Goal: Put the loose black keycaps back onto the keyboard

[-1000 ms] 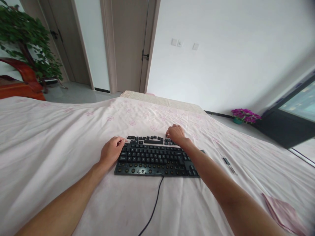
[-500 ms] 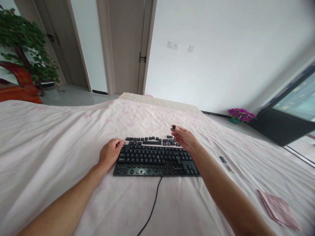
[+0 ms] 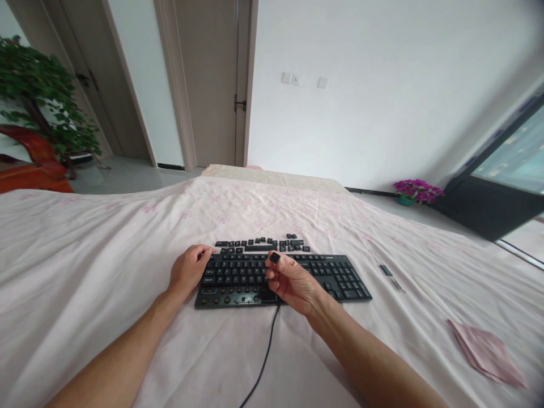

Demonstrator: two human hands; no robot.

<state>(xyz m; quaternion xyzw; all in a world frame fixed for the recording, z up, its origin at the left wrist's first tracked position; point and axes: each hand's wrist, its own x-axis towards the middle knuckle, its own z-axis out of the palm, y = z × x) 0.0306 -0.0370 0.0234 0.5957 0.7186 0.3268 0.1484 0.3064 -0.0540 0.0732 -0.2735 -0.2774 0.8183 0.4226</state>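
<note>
right hand [image 3: 293,281] grip pinches a small black keycap [image 3: 275,258] — left hand [image 3: 187,270] steadies keyboard [image 3: 340,275].

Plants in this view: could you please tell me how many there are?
2. A green plant stands at far left near the doors, and a purple-flowered plant sits on the floor at right by the wall. Others may be out of view.

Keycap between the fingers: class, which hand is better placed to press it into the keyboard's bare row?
Probably the right hand: it pinches the keycap directly above the keyboard. The left hand only rests at the keyboard's left end.
</note>
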